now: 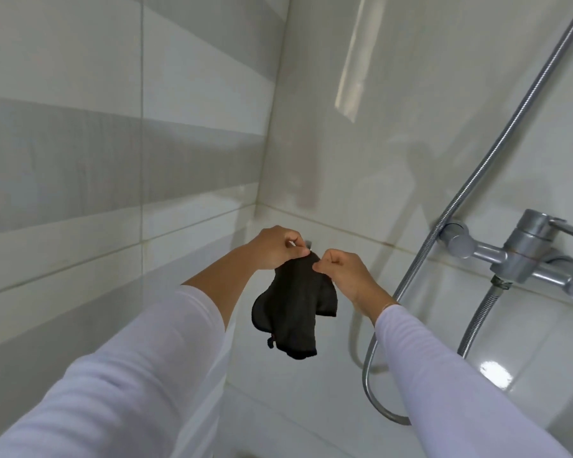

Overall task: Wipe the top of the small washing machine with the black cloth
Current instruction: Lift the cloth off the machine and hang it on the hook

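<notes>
The black cloth hangs down in front of the tiled wall corner, bunched at its top edge. My left hand pinches that top edge from the left, close to a small metal hook on the wall. From the right, my right hand grips the same top edge with fingers closed. Both arms wear long white sleeves. The small washing machine is not in view.
A chrome shower mixer tap juts from the right wall. Its metal hose runs up to the top right and loops down beside my right arm. Glossy white and grey tiles cover both walls.
</notes>
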The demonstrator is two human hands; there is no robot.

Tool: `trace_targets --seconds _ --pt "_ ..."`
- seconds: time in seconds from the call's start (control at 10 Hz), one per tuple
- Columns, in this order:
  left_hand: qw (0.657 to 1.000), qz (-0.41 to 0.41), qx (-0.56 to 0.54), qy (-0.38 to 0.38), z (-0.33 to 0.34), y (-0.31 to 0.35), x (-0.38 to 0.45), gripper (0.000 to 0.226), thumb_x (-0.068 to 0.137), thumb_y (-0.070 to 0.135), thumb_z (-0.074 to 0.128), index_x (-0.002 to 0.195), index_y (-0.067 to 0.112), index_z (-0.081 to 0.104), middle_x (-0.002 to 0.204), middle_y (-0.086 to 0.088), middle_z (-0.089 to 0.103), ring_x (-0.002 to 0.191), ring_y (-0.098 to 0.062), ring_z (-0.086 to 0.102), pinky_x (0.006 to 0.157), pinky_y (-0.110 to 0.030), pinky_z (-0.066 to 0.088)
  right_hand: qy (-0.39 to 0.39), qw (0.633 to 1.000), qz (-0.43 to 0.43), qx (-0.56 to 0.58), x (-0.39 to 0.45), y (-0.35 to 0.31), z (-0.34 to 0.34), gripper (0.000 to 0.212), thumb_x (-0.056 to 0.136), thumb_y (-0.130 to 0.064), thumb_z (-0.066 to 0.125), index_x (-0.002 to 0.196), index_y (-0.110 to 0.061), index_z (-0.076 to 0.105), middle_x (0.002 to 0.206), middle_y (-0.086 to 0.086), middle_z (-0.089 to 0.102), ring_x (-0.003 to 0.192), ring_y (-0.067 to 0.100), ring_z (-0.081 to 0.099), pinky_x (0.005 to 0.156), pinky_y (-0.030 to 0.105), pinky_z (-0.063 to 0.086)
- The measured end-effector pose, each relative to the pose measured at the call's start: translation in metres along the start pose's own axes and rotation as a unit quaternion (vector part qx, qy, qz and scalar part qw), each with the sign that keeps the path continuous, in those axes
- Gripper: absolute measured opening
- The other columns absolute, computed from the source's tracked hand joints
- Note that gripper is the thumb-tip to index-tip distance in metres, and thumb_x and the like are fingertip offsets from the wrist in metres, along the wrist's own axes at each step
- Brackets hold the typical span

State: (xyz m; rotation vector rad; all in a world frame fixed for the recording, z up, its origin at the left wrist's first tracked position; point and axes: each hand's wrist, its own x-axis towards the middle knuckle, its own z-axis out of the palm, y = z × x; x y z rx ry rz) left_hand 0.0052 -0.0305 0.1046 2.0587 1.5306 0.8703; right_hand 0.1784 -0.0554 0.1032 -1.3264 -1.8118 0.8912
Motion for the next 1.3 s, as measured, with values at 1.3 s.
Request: trace_targets --seconds 1.3 --pt "0.966 -0.166 -0.139 0.14 0.138 -0.099 0.033 0.02 0.095 0.029 0.043 0.103 0.02 0.059 0.097 0.002 0.067 0.091 -0.02 0.062 0.08 -0.034 0.048 0.148 0.986 -0.021 -0.079 0.047 0.121 0.076 0.048 0.088 -0.001 0.05 0.126 -0.028 0.057 0.11 -0.003 0.053 0.099 0.014 0.054 0.086 0.01 0.041"
